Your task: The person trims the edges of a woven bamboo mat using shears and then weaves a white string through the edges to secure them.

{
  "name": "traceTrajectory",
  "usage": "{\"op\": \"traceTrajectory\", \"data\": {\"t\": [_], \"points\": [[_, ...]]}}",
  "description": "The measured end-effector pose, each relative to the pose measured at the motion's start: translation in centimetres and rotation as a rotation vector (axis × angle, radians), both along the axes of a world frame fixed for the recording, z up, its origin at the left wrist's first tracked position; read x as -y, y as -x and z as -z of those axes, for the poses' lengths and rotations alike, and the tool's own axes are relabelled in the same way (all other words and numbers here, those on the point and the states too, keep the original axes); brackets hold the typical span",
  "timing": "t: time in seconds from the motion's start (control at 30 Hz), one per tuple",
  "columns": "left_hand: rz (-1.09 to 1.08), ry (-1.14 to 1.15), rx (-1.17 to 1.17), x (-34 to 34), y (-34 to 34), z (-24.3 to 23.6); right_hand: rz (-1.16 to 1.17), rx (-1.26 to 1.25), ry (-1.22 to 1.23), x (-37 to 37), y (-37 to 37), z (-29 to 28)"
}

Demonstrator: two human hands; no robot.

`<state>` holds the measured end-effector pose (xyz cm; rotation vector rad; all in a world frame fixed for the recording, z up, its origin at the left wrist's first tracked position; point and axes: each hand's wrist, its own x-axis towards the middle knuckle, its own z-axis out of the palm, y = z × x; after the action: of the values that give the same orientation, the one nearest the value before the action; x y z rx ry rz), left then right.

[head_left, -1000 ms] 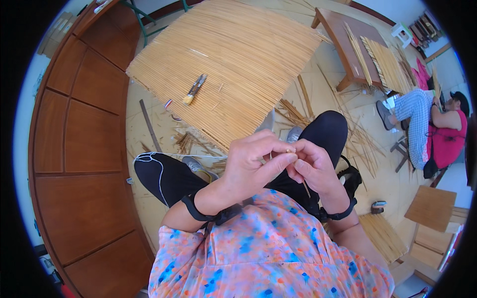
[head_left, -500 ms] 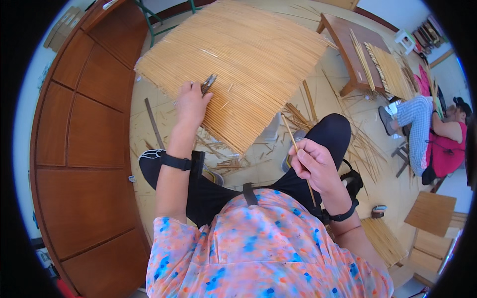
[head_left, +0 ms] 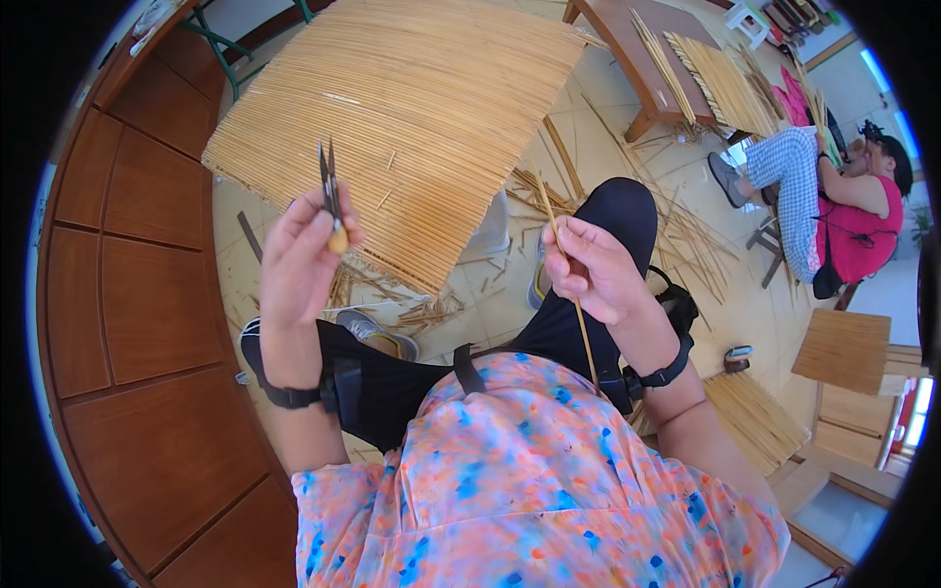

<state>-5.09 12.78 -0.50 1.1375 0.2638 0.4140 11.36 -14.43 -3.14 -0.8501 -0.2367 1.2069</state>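
Note:
My left hand is closed round a pair of shears, whose two dark, pointed blades stick up slightly apart and whose yellowish handle end shows below. In my right hand a thin straw-coloured stick is pinched between thumb and fingers. It slants from above the hand down toward my lap. Beyond both hands lies a large mat of thin parallel sticks, with its near corner between my knees. Short loose stick pieces rest on the mat. My left hand is over its near left edge.
Cut sticks and scraps litter the tiled floor. A wooden cabinet runs along the left. At the far right stands a brown table with stick bundles and a smaller mat. Another person sits on the right, holding sticks.
My left hand has picked the shears up off the mat and drawn them back toward me. My right hand still holds the stick. The whole view has shifted slightly.

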Motion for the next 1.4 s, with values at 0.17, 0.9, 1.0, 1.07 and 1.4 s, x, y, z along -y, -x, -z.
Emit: {"op": "traceTrajectory", "data": {"t": [0.17, 0.9, 1.0, 1.07, 1.4], "points": [[0.166, 0.113, 0.057, 4.0, 1.0, -0.2, 0.036, 0.003, -0.006, -0.5, 0.4, 0.0], [0.058, -0.791, -0.198, 10.4, 0.2, -0.9, -0.128, 0.233, 0.028, -1.4, 4.1, -1.5], [0.027, -0.777, -0.178, 10.5, 0.6, -0.5, -0.132, 0.239, 0.022, -1.5, 4.3, -1.6], [0.012, -0.752, -0.172, 10.6, 0.5, -0.2, -0.136, 0.233, 0.014, -1.4, 4.4, -1.4], [0.065, -0.786, -0.166, 11.0, 0.6, -0.5, -0.19, 0.253, 0.049, -1.4, 5.2, -1.6]]}}
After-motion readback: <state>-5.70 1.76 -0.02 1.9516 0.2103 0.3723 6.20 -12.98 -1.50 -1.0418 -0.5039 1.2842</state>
